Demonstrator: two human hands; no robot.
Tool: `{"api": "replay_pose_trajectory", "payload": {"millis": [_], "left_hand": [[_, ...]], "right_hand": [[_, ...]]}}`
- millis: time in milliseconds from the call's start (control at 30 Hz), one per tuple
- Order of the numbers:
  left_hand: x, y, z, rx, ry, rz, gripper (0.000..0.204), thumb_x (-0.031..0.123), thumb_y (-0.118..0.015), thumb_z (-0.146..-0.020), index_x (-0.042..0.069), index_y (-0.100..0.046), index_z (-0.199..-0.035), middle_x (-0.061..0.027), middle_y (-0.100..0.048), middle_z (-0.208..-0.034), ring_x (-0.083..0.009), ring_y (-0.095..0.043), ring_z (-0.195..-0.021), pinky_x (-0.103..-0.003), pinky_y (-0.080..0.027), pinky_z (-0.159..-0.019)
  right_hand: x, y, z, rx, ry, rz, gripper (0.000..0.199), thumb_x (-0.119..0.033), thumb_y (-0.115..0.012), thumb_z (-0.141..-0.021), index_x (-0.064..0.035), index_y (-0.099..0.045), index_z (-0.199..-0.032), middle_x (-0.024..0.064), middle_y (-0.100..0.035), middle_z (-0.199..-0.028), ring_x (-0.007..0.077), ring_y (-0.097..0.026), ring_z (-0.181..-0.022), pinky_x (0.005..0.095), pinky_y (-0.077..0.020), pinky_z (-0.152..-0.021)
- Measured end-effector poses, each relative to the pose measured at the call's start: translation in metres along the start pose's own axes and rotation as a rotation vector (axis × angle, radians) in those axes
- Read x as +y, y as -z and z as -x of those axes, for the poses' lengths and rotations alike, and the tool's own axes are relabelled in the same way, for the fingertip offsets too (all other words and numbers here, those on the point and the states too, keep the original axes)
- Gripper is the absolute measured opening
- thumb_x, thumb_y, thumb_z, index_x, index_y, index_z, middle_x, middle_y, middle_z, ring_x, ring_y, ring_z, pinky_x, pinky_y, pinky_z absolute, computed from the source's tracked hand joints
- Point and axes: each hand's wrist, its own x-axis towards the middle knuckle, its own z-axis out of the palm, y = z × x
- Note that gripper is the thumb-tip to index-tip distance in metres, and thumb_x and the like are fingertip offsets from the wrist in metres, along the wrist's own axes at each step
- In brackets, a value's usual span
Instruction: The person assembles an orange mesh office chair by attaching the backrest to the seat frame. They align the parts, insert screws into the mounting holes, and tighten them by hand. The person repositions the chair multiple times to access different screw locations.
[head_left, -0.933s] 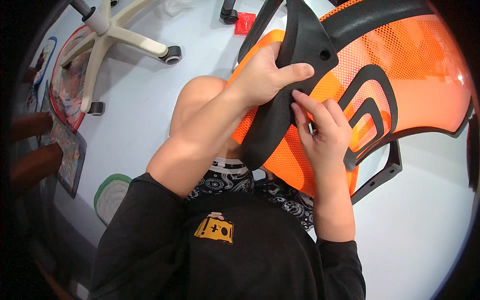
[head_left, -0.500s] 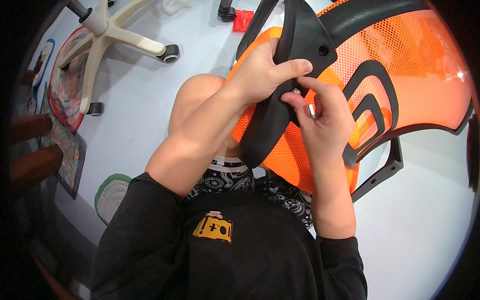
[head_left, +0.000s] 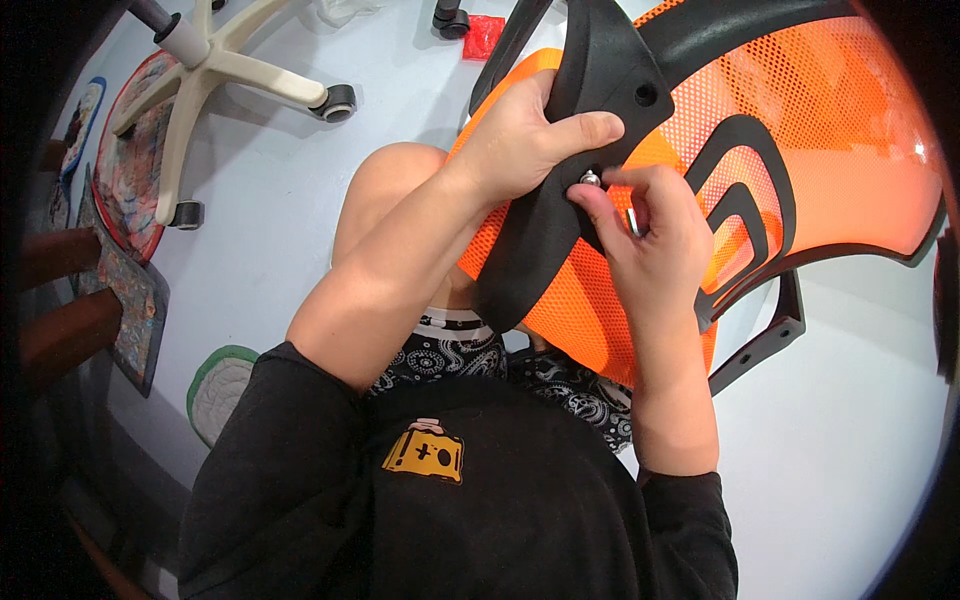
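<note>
A black plastic armrest (head_left: 535,230) with a round hole at its wide end lies across an orange mesh chair seat (head_left: 585,310). My left hand (head_left: 530,140) is wrapped around it, thumb on top near the hole. A silver bolt (head_left: 590,178) stands out of the armrest just below that thumb. My right hand (head_left: 655,235) has its thumb tip against the bolt head, with the index finger, slightly blurred, beside it. Tucked in its curled fingers is a short silver metal piece (head_left: 633,222); its far end is hidden.
The chair's orange mesh backrest (head_left: 800,130) with its black frame stretches to the right. A black bracket (head_left: 765,345) with holes juts out below it. At the upper left stands a cream wheeled chair base (head_left: 205,75). Mats (head_left: 140,150) and a red packet (head_left: 484,38) lie on the floor.
My right index finger has lifted off the bolt head and moved slightly right, so more of the bolt shows. My left hand keeps its grip on the armrest.
</note>
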Motion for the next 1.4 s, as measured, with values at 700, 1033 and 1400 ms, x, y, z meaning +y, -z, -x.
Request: {"api": "replay_pose_trajectory", "payload": {"millis": [700,1033,1400], "left_hand": [[-0.005,-0.005,-0.001,0.079,-0.041,0.119,0.046,0.022,-0.072,-0.081,-0.008,-0.054,-0.111,-0.0128,-0.066,-0.100,-0.0151,-0.064,-0.085,-0.026,-0.053,-0.074],[0.003,-0.004,0.001,0.039,-0.064,-0.009,0.043,0.012,-0.064,-0.087,-0.002,-0.050,-0.126,-0.0078,-0.062,-0.111,-0.0131,-0.060,-0.097,-0.027,-0.050,-0.085],[-0.001,-0.002,0.000,0.037,-0.026,0.059,0.041,0.016,-0.067,-0.085,-0.004,-0.053,-0.119,-0.0089,-0.064,-0.104,-0.0128,-0.062,-0.091,-0.026,-0.051,-0.080]], "right_hand": [[0.004,-0.001,0.005,-0.016,0.175,0.068,0.019,-0.008,-0.080,-0.069,-0.0054,-0.067,-0.082,0.0037,-0.051,-0.063,0.0137,-0.050,-0.052,0.0266,-0.0390,-0.048],[0.006,-0.005,0.003,0.003,0.026,-0.009,0.026,-0.021,-0.082,-0.066,-0.0077,-0.065,-0.081,0.0049,-0.060,-0.069,0.0197,-0.059,-0.057,0.0295,-0.0460,-0.051],[-0.004,0.003,0.001,-0.077,-0.031,-0.044,0.019,-0.009,-0.078,-0.071,-0.0069,-0.067,-0.087,0.0045,-0.058,-0.067,0.0196,-0.056,-0.057,0.0303,-0.0449,-0.053]]}}
